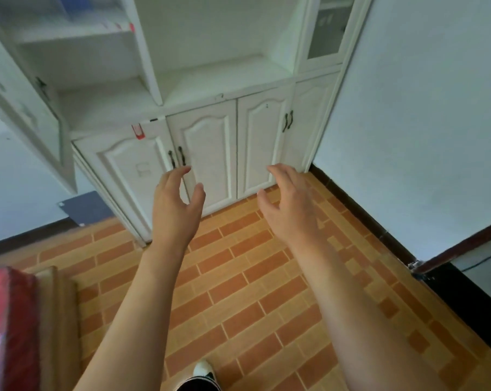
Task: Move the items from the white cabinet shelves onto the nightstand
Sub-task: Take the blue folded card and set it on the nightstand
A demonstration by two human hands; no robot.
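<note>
While both hands, left hand (174,198) & right hand (288,203), hang loose & hold nothing, white cabinet (210,80) shelves look nearly bare; nightstand not in view, so progress unclear.

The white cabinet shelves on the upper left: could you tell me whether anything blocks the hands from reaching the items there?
Nothing visible does. The left hand and right hand hang empty before the lower doors. The glass door is swung open, exposing the blurred items on the top shelf.
</note>
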